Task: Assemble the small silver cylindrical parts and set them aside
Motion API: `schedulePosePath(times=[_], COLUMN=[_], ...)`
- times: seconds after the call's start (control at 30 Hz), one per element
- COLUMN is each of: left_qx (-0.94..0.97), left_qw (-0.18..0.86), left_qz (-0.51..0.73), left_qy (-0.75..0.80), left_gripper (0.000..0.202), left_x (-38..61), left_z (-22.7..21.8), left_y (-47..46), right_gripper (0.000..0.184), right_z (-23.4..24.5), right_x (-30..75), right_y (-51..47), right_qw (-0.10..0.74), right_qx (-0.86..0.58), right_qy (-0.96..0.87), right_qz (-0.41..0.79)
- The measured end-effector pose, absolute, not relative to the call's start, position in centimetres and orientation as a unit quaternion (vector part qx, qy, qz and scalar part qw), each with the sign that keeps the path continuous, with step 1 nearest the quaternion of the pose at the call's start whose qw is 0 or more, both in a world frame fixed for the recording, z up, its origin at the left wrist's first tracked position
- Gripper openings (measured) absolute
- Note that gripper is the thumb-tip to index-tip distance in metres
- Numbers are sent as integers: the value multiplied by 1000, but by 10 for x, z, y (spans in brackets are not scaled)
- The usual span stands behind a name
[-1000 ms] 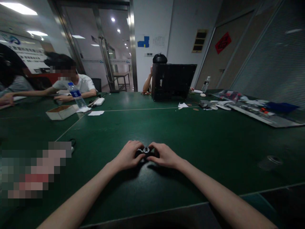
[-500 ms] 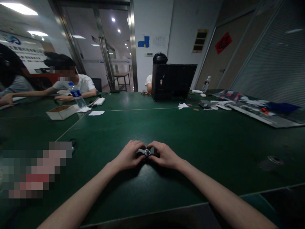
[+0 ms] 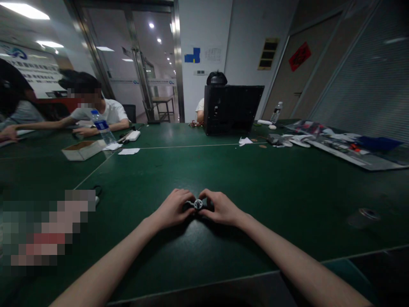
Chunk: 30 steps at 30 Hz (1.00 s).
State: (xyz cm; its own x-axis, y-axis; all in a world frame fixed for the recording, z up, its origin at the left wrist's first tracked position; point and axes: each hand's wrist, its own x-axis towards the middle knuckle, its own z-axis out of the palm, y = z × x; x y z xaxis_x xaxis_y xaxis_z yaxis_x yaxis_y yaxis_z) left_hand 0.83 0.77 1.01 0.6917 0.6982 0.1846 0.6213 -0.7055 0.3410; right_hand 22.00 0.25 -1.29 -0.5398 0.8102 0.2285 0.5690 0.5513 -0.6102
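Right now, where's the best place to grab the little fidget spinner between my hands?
Probably the round central hub of the fidget spinner, pinched from above: the hub faces up, exposed between your left hand and right hand, which cover the spinner's ends.

A small dark mechanical part [image 3: 198, 204], perhaps a fidget spinner, sits at lower centre of the frame, held between the left hand [image 3: 173, 209] and the right hand [image 3: 220, 209]. Its middle is a bright metal ring around a dark hub, with a flat silver arm running out to the left. The hands hide most of its dark body, and it shows too small for finer detail.
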Motion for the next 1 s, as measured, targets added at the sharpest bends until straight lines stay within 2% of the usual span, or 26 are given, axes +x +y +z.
schedulePosePath(times=[0.33, 0.7, 1.0], left_qx=[910, 912, 916], left_qw=[134, 147, 130], left_qz=[146, 137, 134], left_qy=[364, 359, 355], left_gripper=[16, 16, 15], left_x=[8, 10, 10], left_z=[11, 10, 5], left_y=[7, 8, 10], right_gripper=[41, 36, 45], right_z=[-9, -16, -11], right_x=[220, 217, 224], right_y=[0, 3, 5], right_qw=[244, 247, 229], right_qx=[-385, -404, -380], right_qy=[-858, -850, -860], right_qz=[238, 231, 253])
